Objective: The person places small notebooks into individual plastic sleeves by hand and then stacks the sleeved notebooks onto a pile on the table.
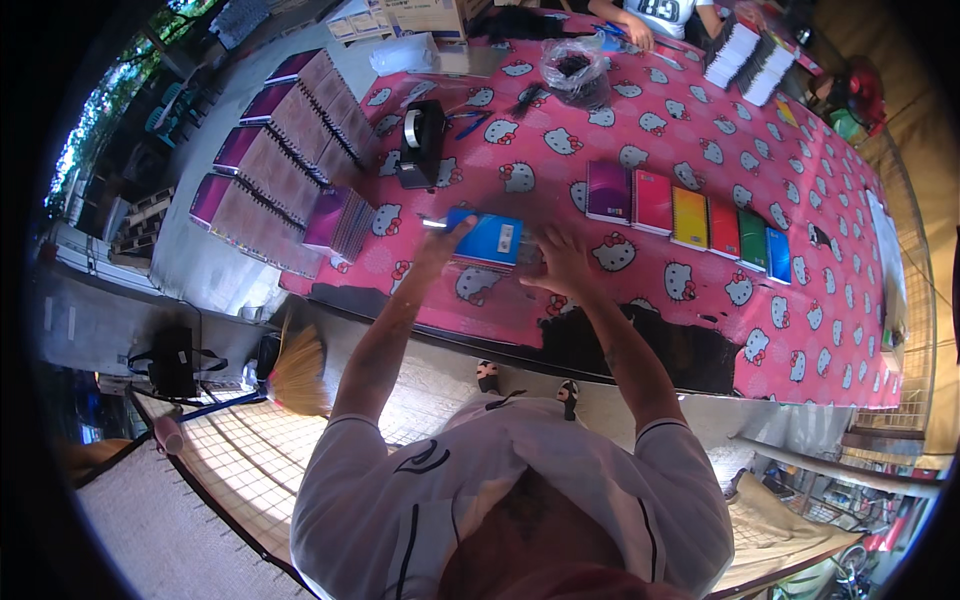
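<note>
Pink tablecloth (845, 335) — blue notebook (485, 238) between hands (560, 262) — left gripping, right seemingly apart.

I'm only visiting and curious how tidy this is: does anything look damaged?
Yes: the pink patterned table cover looks torn or worn along its near edge, closer to the person than the right hand. A ragged-edged black patch shows there.

The left hand (443, 243) clasps while the right hand (563, 264) splays.
</note>
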`<act>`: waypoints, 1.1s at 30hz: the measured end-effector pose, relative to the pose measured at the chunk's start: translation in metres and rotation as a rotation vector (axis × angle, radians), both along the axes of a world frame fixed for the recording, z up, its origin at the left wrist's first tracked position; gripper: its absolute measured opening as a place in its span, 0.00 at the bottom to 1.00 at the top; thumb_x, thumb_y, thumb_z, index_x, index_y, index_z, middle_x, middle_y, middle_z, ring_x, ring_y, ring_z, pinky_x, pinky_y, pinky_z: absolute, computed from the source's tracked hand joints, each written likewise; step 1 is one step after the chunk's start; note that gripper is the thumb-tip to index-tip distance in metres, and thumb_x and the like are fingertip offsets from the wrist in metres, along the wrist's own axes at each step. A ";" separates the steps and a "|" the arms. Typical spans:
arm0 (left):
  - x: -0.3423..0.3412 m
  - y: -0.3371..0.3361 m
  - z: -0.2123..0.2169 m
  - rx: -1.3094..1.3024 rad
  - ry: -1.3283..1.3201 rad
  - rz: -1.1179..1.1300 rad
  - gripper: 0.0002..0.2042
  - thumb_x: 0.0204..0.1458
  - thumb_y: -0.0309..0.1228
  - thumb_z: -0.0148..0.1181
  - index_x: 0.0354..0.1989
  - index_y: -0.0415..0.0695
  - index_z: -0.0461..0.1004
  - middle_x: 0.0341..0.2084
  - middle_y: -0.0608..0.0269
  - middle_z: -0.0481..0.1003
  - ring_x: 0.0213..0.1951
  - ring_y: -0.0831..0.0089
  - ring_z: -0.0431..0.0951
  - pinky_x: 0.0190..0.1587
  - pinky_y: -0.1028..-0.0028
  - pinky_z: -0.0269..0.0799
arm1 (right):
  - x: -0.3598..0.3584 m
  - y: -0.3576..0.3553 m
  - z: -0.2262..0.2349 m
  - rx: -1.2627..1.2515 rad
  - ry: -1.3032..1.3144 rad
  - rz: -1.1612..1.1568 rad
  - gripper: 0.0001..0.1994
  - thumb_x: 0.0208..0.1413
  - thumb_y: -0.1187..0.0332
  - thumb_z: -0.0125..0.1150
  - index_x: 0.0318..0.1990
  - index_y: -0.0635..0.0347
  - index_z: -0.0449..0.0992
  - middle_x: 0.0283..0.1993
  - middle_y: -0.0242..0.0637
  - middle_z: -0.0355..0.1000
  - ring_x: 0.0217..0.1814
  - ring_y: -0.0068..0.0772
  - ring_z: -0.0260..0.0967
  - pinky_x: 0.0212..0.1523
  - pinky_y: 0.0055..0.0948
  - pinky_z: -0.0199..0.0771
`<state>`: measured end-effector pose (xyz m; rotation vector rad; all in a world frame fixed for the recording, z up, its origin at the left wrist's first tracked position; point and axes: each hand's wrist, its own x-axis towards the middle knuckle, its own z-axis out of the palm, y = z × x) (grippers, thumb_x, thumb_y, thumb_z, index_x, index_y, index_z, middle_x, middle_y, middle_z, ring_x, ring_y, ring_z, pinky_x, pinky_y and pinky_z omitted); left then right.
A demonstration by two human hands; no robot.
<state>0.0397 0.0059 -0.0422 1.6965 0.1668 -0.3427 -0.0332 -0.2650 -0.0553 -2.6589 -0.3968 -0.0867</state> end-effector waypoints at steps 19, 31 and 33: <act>0.043 0.013 -0.013 0.352 0.090 -0.121 0.38 0.57 0.67 0.40 0.58 0.43 0.72 0.47 0.43 0.77 0.54 0.46 0.75 0.56 0.59 0.68 | 0.009 0.044 0.021 1.164 0.610 -0.538 0.25 0.64 0.50 0.52 0.60 0.58 0.70 0.51 0.37 0.74 0.52 0.33 0.73 0.51 0.38 0.74; -0.028 0.098 -0.007 0.429 -0.687 -0.844 0.09 0.52 0.34 0.66 0.37 0.45 0.76 0.32 0.60 0.75 0.35 0.62 0.78 0.38 0.68 0.73 | -0.053 0.049 -0.008 0.307 0.097 0.172 0.11 0.55 0.68 0.63 0.45 0.57 0.78 0.42 0.39 0.77 0.44 0.36 0.76 0.39 0.35 0.76; -0.026 0.097 -0.008 0.450 -0.759 -0.846 0.07 0.52 0.33 0.65 0.36 0.45 0.76 0.31 0.60 0.75 0.35 0.60 0.77 0.39 0.66 0.73 | -0.053 0.055 -0.001 0.315 0.175 0.031 0.10 0.52 0.72 0.65 0.43 0.56 0.79 0.40 0.38 0.78 0.42 0.38 0.76 0.41 0.35 0.76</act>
